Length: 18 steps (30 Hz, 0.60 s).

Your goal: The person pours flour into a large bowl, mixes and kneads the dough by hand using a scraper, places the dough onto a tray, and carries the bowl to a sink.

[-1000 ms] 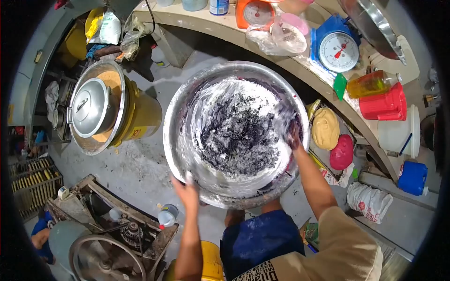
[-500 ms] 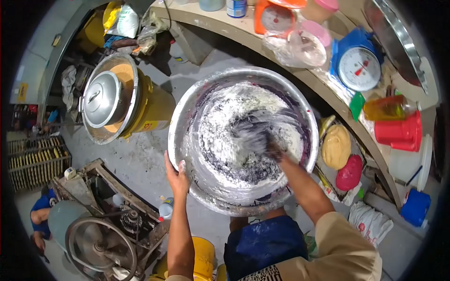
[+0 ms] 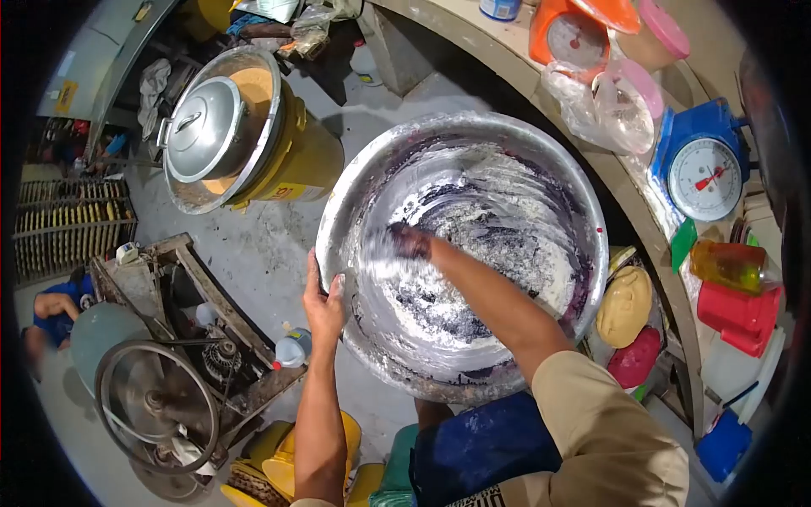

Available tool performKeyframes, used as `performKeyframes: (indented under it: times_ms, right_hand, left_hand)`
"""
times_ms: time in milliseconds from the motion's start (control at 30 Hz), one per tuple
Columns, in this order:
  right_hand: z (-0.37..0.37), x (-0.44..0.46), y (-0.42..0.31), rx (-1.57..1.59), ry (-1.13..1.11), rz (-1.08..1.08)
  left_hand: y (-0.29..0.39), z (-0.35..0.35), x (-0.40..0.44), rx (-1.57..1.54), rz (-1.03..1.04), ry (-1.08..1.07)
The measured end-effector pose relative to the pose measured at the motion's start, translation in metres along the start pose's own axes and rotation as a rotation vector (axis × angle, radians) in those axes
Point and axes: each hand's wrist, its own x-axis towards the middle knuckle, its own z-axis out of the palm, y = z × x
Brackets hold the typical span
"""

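A large round metal basin [image 3: 340, 221] stands in front of me, holding white powder [image 3: 549, 275] mixed with a dark purple-black mass [image 3: 443, 207]. My left hand [image 3: 324, 306] grips the basin's left rim, thumb inside and fingers along the outside. Inside the basin, my right hand [image 3: 411, 242] is over the left part of the mixture, coated dark at the fingers. Motion smears its fingertips, so I cannot see whether they close on anything. Streaks of powder and dark paste cover the basin's inner wall.
Left stands a yellow bucket [image 3: 308, 156] topped by a pan with a lidded pot [image 3: 203, 127]. A belt-driven machine [image 3: 156, 401] is lower left, with a person [image 3: 61, 311] beyond. The right-hand counter bears a blue scale [image 3: 705, 177]; yellow dough [image 3: 625, 308] and a pink lump [image 3: 635, 357] lie below.
My right hand has swept from the basin's right side to its left, spreading the powder and dark mass. My left hand stays on the rim. The camera view has shifted.
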Motion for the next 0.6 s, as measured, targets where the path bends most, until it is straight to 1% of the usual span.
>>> performKeyframes:
  times_ms: [67,100,167,200,233,300,333,367,433,467,500,600]
  right_hand:
    - [0.035,-0.041,-0.018,-0.056,-0.134,-0.139]
    - [0.049,-0.069,-0.019,-0.075,-0.195,-0.205]
    - [0.073,-0.148,0.015,-0.070,-0.266,-0.301]
    - [0.071,-0.189,0.035,-0.026,-0.272,-0.322]
    - [0.000,-0.237,0.038,0.110,-0.162,-0.382]
    - [-0.025,-0.307,0.072,0.160,-0.395,-0.137]
    - [-0.034,-0.332,0.090,0.179,-0.441,-0.053]
    - [-0.045,-0.336,0.080,-0.027,-0.439,-0.117]
    - [-0.052,-0.325,0.072,-0.244,-0.462,-0.089]
    - [-0.047,-0.314,0.072,-0.283,-0.465,-0.037]
    - [-0.039,-0.300,0.072,-0.296,-0.457,0.019]
    - [-0.008,-0.252,0.074,-0.262,-0.404,0.177]
  left_hand:
    - [-0.005,0.000,0.000,0.026,-0.022,0.000]
    - [-0.008,0.001,-0.002,-0.014,-0.039,0.012]
    - [-0.005,-0.001,-0.004,0.013,-0.023,-0.013]
    - [-0.006,-0.002,-0.006,0.026,-0.018,-0.031]
    - [-0.016,0.001,-0.003,0.000,0.008,-0.028]
    - [-0.010,-0.002,-0.005,0.008,-0.013,-0.035]
    - [-0.007,-0.002,-0.005,0.012,-0.025,-0.038]
    - [0.002,-0.003,-0.007,0.030,-0.051,-0.037]
    - [-0.003,-0.001,-0.010,0.022,0.006,-0.026]
    - [-0.007,-0.001,-0.011,0.022,0.035,-0.022]
    - [0.009,-0.001,-0.012,0.045,-0.003,-0.040]
    - [0.003,0.003,-0.008,0.054,-0.024,-0.024]
